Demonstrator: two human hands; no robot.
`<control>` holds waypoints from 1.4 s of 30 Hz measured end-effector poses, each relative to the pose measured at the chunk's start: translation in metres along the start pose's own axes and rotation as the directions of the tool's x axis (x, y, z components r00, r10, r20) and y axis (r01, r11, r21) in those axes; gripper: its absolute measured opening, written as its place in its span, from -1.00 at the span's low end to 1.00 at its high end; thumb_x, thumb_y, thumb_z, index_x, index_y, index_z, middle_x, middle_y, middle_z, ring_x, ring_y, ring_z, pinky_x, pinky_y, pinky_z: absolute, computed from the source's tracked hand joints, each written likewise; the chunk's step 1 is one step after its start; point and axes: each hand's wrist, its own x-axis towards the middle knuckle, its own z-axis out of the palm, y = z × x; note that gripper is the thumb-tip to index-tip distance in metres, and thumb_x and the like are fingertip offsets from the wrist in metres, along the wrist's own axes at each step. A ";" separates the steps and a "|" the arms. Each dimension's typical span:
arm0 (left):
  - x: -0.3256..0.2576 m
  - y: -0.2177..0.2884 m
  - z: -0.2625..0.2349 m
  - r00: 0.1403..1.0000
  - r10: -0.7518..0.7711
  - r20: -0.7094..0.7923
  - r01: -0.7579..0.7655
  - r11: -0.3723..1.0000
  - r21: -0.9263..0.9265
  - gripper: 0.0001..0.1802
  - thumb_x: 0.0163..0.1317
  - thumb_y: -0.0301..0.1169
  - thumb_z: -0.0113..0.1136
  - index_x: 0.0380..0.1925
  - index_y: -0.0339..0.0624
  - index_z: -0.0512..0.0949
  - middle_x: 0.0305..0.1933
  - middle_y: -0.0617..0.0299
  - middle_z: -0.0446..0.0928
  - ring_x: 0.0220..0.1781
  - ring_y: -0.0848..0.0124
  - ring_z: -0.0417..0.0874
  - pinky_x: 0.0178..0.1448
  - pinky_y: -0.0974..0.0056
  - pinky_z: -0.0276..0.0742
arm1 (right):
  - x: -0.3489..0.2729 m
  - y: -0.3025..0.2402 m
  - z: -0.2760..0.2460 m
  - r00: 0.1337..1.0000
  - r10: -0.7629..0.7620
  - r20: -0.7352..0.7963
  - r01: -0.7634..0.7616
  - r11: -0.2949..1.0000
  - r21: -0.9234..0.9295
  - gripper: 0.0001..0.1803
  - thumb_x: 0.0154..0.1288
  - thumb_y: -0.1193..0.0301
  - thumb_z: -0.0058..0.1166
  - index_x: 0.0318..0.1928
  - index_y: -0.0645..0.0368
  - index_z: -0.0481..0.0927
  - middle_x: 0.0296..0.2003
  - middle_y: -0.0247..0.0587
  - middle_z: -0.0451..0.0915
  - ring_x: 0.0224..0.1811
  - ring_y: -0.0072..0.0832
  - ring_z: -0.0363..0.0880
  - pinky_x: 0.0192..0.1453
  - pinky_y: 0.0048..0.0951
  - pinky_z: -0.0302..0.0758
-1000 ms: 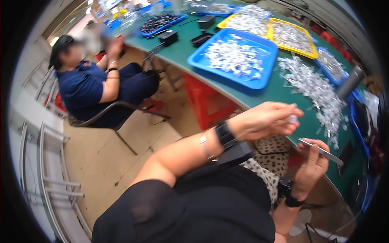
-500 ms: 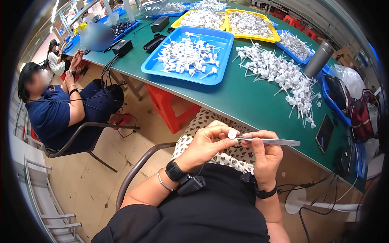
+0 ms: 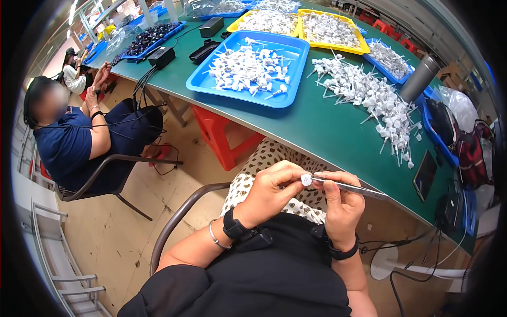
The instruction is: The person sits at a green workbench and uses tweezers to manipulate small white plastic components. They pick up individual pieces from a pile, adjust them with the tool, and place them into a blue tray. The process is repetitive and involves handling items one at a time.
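The left hand (image 3: 272, 191) is pinching a small white piece (image 3: 306, 180) and the right hand (image 3: 343, 208) is gripping tweezers (image 3: 360, 189) aimed at it; apart a second ago, both are meeting before the near edge of the table (image 3: 328, 129), bringing tool and piece together.

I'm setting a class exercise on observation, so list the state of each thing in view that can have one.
Left grip: closed on white piece
Right grip: closed on tweezers
Tweezers: pointed at white piece
Front blue tray: partly filled
Yellow trays: full
Loose pile: spread out
Bottle: standing
Phone: lying flat
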 end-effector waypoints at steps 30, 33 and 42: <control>-0.001 -0.004 0.002 0.998 0.063 -0.016 -0.061 0.995 0.082 -0.89 0.29 -0.57 0.31 -0.20 -0.34 0.69 -0.24 0.17 0.63 -0.34 0.51 0.70 -0.31 0.45 0.60 | -0.003 0.010 -0.002 0.992 -0.109 0.061 0.121 0.963 -0.240 -0.87 0.49 0.56 0.05 -0.06 0.41 0.51 -0.14 -0.01 0.66 -0.15 -0.39 0.72 -0.01 -0.42 0.71; -0.002 -0.005 0.001 0.997 0.074 -0.021 -0.071 0.990 0.119 -0.89 0.29 -0.56 0.32 -0.20 -0.33 0.69 -0.25 0.17 0.63 -0.34 0.51 0.70 -0.32 0.45 0.59 | -0.001 0.009 -0.002 0.983 -0.158 0.097 0.179 0.945 -0.274 -0.88 0.49 0.56 0.06 -0.08 0.40 0.52 -0.16 -0.01 0.67 -0.17 -0.40 0.72 -0.03 -0.43 0.71; -0.003 -0.007 0.002 0.996 0.082 -0.029 -0.078 0.991 0.106 -0.88 0.28 -0.53 0.34 -0.20 -0.31 0.70 -0.27 0.19 0.62 -0.36 0.51 0.68 -0.32 0.44 0.56 | -0.002 0.005 0.001 0.995 -0.098 0.034 0.103 0.970 -0.219 -0.89 0.50 0.54 0.06 -0.11 0.38 0.53 -0.19 -0.05 0.68 -0.20 -0.43 0.72 -0.05 -0.44 0.69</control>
